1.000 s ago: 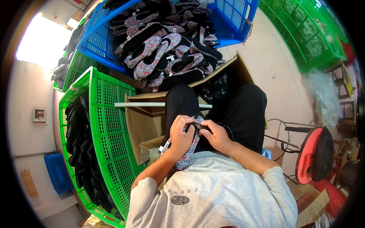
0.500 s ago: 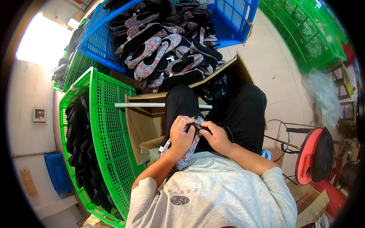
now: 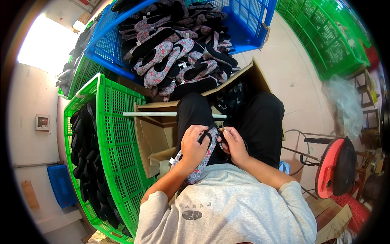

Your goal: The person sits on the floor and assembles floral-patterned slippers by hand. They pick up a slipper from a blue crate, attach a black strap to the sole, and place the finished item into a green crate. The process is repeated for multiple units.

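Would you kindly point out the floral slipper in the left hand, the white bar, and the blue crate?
Floral slipper (image 3: 206,157): head view, on its patterned side.
White bar (image 3: 154,114): head view, on its left stretch.
Blue crate (image 3: 106,56): head view, on its left mesh wall.

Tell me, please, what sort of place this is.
Probably a slipper workshop: grey-and-red floral fabric slippers heap up in a blue lattice plastic crate, black soft pieces lie in a green lattice plastic crate, and the left hand holds another slipper.
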The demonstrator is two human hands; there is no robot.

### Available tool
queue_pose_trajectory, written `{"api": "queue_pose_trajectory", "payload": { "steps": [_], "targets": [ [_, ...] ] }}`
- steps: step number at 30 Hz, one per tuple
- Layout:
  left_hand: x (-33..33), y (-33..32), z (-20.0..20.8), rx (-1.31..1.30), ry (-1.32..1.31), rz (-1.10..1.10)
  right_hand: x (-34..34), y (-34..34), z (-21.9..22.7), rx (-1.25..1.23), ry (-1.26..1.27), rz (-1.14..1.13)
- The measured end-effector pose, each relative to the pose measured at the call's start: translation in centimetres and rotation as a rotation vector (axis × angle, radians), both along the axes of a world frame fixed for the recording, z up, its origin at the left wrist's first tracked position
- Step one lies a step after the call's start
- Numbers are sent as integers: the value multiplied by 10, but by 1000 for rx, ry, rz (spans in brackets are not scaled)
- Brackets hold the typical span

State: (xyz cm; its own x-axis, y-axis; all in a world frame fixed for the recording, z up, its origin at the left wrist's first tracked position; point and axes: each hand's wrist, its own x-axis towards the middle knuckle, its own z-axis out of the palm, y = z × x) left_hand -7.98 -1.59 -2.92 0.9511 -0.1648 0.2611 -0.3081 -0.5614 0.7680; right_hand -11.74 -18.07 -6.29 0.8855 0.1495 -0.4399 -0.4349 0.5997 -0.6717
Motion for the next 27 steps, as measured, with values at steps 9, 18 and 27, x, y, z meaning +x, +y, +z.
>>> {"api": "queue_pose_trajectory", "payload": {
  "steps": [9,18,27],
  "targets": [
    [-3,-1,-1,94,6,63,11,3,5,-262,-237,79],
    [-2,-2,3,121,-60,67,31,-14,-15,-428,-310,-15],
    [-4,3,2,152,-66,69,32,-11,-18,-558,-333,-18]
  ]
}}
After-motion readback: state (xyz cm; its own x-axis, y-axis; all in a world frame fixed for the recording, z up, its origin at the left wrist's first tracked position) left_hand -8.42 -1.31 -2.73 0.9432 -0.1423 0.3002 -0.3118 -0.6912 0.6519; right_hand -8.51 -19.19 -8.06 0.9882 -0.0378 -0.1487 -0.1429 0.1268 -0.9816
